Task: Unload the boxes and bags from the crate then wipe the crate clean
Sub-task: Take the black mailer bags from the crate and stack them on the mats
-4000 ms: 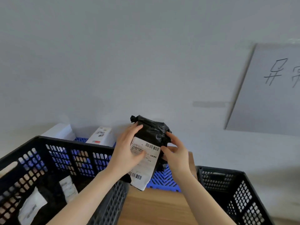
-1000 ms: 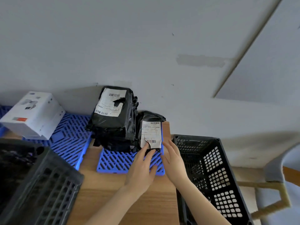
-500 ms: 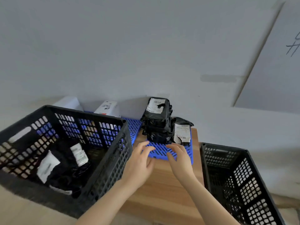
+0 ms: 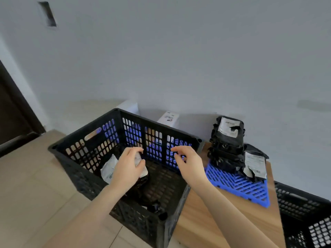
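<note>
Left hand (image 4: 128, 169) and right hand (image 4: 189, 165) moved from mat (image 4: 238, 187) over crate (image 4: 80, 179), lengthwise along wall (image 4: 179, 51); right released, left unclear.

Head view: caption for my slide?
Left hand and right hand poised above the black crate with bags inside; other bags stacked on the blue mat.

Left hand (image 4: 128, 168) and right hand (image 4: 189, 164) hover loosely curled.

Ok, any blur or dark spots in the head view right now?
Head view: left hand and right hand slightly motion-blurred; crate interior dim, so the black bags inside blend into it; soft shadow beside the stacked bags; no glare.
</note>
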